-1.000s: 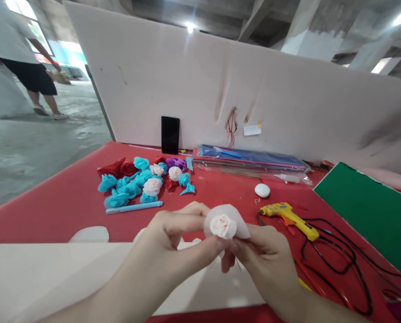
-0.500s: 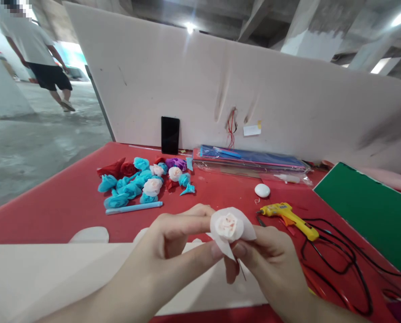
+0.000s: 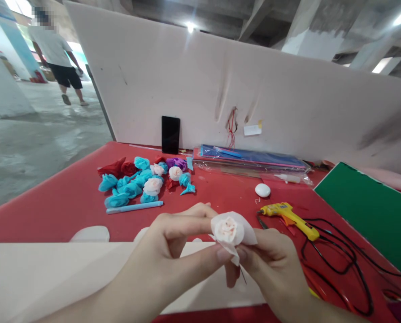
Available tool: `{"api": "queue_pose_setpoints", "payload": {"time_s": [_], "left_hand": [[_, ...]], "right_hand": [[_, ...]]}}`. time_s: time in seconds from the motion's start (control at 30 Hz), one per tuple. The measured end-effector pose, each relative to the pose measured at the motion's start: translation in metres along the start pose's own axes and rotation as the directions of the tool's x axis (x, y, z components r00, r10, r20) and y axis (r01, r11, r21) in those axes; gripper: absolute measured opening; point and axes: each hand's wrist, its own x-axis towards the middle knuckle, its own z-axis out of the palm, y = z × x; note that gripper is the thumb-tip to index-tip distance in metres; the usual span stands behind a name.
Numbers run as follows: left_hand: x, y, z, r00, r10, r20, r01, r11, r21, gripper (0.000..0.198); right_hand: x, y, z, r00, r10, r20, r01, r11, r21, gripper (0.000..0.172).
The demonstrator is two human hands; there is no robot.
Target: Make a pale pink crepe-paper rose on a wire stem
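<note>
A white and pale pink paper rose (image 3: 230,229) is held up between both hands over the table. My left hand (image 3: 173,244) pinches its left side, thumb below and forefinger along the upper edge. From the right, my right hand (image 3: 271,260) pinches the lower petals near the base. A loose petal spreads out around the rolled centre. Below the flower a thin dark stem (image 3: 242,274) sticks out. Beneath the hands lies a long white sheet (image 3: 69,269), with pale cut petals (image 3: 90,234) at its far edge.
Blue, red, purple and pale paper roses (image 3: 141,179) lie in a heap at the left, beside a light blue stick (image 3: 135,207). A yellow glue gun (image 3: 289,217) with black cable rests at right, near a green board (image 3: 368,215). A person (image 3: 59,54) walks in the background.
The rose has tilted and shifted slightly down and right, and its front petal sits closer to the centre. Both hands keep their pinch. The person behind has moved right.
</note>
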Motion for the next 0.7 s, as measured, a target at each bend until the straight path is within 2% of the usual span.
{"api": "queue_pose_setpoints", "payload": {"time_s": [0.27, 0.4, 0.57, 0.7], "left_hand": [[0.0014, -0.0016, -0.0001, 1.000, 0.027, 0.011, -0.026, 0.999, -0.044, 0.016], [0.0010, -0.0003, -0.0003, 1.000, 0.015, 0.001, -0.015, 0.998, -0.053, 0.012], [0.0006, 0.0001, 0.0001, 0.998, 0.003, -0.056, -0.001, 0.999, 0.048, 0.025], [0.0036, -0.0006, 0.0028, 0.994, 0.001, -0.113, 0.013, 0.993, 0.122, 0.027]], "right_hand": [[-0.0014, -0.0005, -0.0011, 0.999, 0.022, 0.026, -0.023, 0.998, 0.058, 0.041], [-0.0019, -0.0015, 0.0015, 0.998, 0.039, 0.042, -0.042, 0.997, 0.068, 0.050], [-0.0021, -0.0015, 0.0006, 0.997, 0.057, 0.057, -0.062, 0.995, 0.081, 0.053], [-0.0032, 0.0000, 0.0001, 0.988, 0.115, 0.099, -0.127, 0.985, 0.118, 0.055]]}}
